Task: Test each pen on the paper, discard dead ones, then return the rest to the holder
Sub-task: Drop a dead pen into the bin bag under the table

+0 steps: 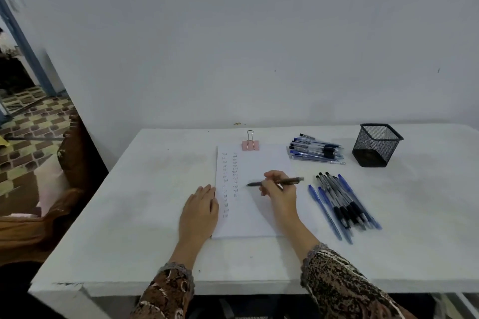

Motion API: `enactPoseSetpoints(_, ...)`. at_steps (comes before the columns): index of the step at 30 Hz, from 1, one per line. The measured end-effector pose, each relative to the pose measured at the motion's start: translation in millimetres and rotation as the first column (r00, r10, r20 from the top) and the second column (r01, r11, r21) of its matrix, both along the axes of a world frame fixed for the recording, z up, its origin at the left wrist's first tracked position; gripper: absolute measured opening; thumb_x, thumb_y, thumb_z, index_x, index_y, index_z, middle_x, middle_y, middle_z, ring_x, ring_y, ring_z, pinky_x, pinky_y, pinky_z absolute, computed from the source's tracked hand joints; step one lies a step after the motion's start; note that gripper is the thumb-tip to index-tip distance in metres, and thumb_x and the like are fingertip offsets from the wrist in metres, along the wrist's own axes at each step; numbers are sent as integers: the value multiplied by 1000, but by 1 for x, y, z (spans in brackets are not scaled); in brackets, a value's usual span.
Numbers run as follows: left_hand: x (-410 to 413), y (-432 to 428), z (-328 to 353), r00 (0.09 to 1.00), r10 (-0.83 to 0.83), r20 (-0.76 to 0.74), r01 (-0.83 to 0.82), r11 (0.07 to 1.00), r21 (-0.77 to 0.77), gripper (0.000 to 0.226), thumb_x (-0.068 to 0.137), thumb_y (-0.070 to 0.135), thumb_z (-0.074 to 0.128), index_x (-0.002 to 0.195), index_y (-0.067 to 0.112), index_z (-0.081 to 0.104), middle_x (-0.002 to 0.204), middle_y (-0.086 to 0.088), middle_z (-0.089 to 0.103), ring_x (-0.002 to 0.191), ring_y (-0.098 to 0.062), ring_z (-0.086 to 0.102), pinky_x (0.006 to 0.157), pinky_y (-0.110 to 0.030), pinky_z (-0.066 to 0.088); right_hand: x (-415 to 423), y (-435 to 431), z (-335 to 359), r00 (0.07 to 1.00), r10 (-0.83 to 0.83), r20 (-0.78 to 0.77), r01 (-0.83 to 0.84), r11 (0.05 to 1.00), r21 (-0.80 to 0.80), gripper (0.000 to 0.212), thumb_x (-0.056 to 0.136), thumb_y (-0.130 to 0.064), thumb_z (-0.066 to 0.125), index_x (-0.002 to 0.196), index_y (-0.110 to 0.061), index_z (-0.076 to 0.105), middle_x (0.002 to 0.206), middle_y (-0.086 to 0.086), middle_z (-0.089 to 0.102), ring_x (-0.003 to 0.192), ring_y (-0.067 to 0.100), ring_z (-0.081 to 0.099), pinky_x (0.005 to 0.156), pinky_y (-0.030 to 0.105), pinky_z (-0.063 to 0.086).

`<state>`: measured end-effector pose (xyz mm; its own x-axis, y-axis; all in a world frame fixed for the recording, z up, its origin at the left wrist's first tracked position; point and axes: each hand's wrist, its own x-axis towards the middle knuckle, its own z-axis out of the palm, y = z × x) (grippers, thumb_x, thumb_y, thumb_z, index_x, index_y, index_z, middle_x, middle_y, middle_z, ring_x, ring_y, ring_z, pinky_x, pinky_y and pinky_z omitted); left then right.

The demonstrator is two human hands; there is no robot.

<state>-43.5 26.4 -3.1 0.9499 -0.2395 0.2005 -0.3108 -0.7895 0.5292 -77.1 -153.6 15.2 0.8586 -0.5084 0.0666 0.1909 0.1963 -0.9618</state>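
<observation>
A white paper (259,163) lies on the table, with two columns of small scribbles down its left side. My left hand (199,211) rests flat on the paper's left edge. My right hand (280,190) grips a dark pen (290,181), which lies almost level over the paper with its tip pointing left. Several black and blue pens (344,202) lie in a pile right of the paper. A second pile of pens (316,149) sits at the back, beside the black mesh holder (375,145), which looks empty.
A pink binder clip (250,144) holds the paper's top edge. The white table (145,215) stands against a pale wall. A brown wooden chair (70,163) is off the table's left side, over a patterned tiled floor.
</observation>
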Motion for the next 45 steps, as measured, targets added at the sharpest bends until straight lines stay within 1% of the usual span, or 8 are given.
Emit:
enactPoseSetpoints(5, -31, 12, -4, 999, -39, -36, 38, 999, -19, 42, 100, 19, 29, 141, 13, 37, 150, 0, 31, 142, -15, 20, 116, -26, 8, -31, 5, -2, 998, -58, -11, 58, 998, 39, 20, 85, 12, 53, 78, -6, 60, 76, 7, 63, 70, 21, 64, 76, 31, 54)
enactPoseSetpoints(11, -73, 21, -8, 999, -43, 7, 43, 999, -26, 42, 100, 18, 29, 140, 8, 36, 149, -6, 32, 141, -20, 22, 116, -31, 10, -85, 8, -6, 991, -134, -1, 134, 991, -9, 27, 79, 15, 57, 73, -11, 55, 70, 9, 57, 57, 14, 57, 60, 21, 49)
enactPoseSetpoints(17, -112, 22, -17, 995, 18, 101, -12, 998, -68, 36, 96, 14, 37, 129, 5, 49, 122, -13, 57, 113, -33, 51, 101, -47, 37, -122, 0, -9, 983, -179, 33, 180, 983, -41, 28, 80, 15, 55, 72, -12, 53, 66, 7, 54, 53, 12, 53, 58, 22, 47)
enactPoseSetpoints(21, -151, 11, -18, 990, 10, 137, 42, 928, -370, 33, 92, 5, 45, 123, 9, 55, 111, 9, 52, 108, -19, 52, 100, -30, 36, -146, -8, -10, 984, -177, 28, 179, 983, -41, 28, 81, 14, 54, 72, -12, 52, 66, 5, 54, 54, 12, 53, 57, 21, 47)
enactPoseSetpoints(27, -213, -30, -36, 979, -84, 185, 165, 860, -482, 33, 87, -5, 49, 113, 11, 61, 113, 3, 59, 108, -12, 55, 93, -8, 38, -191, -30, -19, 987, -159, 18, 159, 987, -18, 28, 83, 14, 51, 71, -10, 52, 64, 5, 52, 53, 9, 54, 56, 18, 47)
enactPoseSetpoints(30, -241, -64, -52, 994, -96, 60, 113, 842, -527, 31, 90, -1, 48, 116, 12, 60, 111, 6, 58, 91, -17, 60, 81, -22, 46, -224, -51, -31, 990, -141, 4, 141, 989, -49, 28, 83, 15, 51, 71, -10, 51, 67, 6, 52, 52, 5, 55, 55, 16, 47)
enactPoseSetpoints(32, -261, -88, -64, 994, -59, -87, -2, 814, -581, 34, 92, 2, 47, 123, 13, 56, 112, 9, 57, 82, -4, 59, 74, -13, 45, -248, -67, -43, 989, -145, -20, 143, 988, -59, 27, 84, 15, 51, 73, -9, 51, 68, 6, 53, 53, 4, 57, 54, 16, 47)
enactPoseSetpoints(45, -380, -156, -158, 880, -50, -473, -250, 797, -550, 36, 94, 8, 46, 129, 16, 50, 122, 5, 55, 117, -11, 51, 94, -22, 38, -370, -142, -138, 932, -138, -334, 107, 988, -108, 25, 86, 12, 51, 70, -8, 52, 60, 6, 52, 58, 21, 52, 63, 33, 46)
